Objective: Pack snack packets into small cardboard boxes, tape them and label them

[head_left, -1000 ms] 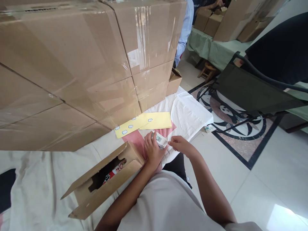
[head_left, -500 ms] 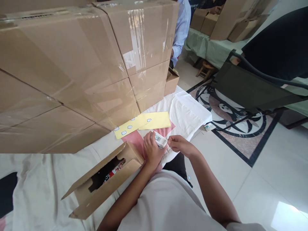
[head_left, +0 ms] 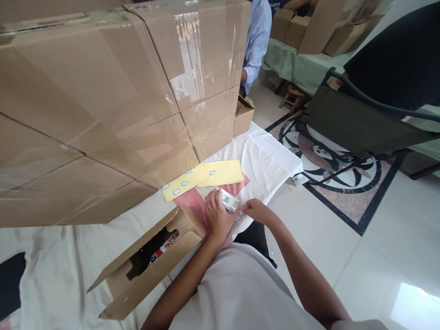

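My left hand (head_left: 217, 215) is wrapped round a small white box (head_left: 229, 200) with printing on it, low over the cloth-covered table. Just right of that box, my right hand (head_left: 255, 210) is closed, thumb and fingers pinched together; whatever sits in the pinch is too small or hidden to make out. Beyond my left hand lie two yellow sheets (head_left: 222, 173), overlapping, with several small blue-edged white stickers on them. An open cardboard box (head_left: 154, 279) stands left of my left forearm, with a red-and-white printed item (head_left: 164, 250) inside.
Large taped cartons (head_left: 130, 101) are stacked along the table's far side. A person's blue sleeve (head_left: 256, 46) shows behind them. To the right are a dark folding chair (head_left: 360, 119) with someone by it, a wooden stool (head_left: 293, 97) and a small box (head_left: 299, 179) on the tiled floor.
My right hand has turned slightly and its fingers have drawn closer together beside the white box. My left hand keeps its hold. The view has shifted a little.
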The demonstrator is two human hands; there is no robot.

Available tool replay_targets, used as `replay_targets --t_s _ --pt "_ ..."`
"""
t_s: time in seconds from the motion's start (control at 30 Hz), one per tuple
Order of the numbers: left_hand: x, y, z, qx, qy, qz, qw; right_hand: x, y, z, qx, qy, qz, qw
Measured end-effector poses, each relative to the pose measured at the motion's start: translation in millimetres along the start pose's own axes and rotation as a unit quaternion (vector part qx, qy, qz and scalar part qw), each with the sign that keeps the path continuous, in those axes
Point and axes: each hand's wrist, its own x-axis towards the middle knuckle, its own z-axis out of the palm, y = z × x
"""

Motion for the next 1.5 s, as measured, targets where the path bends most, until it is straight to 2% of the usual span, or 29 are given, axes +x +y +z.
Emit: replay_targets --t_s 0.1,0.27,0.43,0.53,0.6,0.73,0.83,1.03,1.2,1.3,1.5 --pt "0 0 0 0.004 -0.008 -0.003 1.0 -2 -1 1 -0.007 0.013 0.002 1.0" --pt "0 0 0 0.002 -0.001 -0.009 1.0 -5 -3 -6 0.033 -0.024 -0.069 0.997" --pt "0 1 -1 0.001 -0.007 -0.003 1.0 0 -3 -10 -0.017 0.005 -0.052 0.999" --pt "1 1 -1 0.0 -0.006 -0.002 1.0 -4 -6 -18 0.009 -0.031 -0.078 0.996" --pt "1 0 -1 -0.001 -0.007 -0.006 1.0 -5 -6 -17 -0.003 -0.031 -0.061 0.998" --pt "0 1 -1 -0.005 -0.009 -0.007 1.0 -2 2 1 -0.082 0.044 0.009 0.996" --pt "1 2 -2 -0.005 -0.01 -0.011 1.0 -1 7 7 -0.087 0.059 0.006 0.994" --pt "2 3 -3 0.002 -0.005 -0.008 1.0 -14 5 -10 -0.034 0.032 -0.013 0.999" --pt "1 1 -1 0.002 -0.006 -0.001 1.0 -27 0 -11 0.04 0.015 -0.034 0.999" --pt "1 1 -1 0.0 -0.013 -0.003 1.0 -36 -5 -9 0.089 0.014 -0.062 0.994" --pt "-1 1 -1 -0.005 -0.022 -0.008 1.0 -57 -20 -10 0.116 0.018 -0.129 0.985"
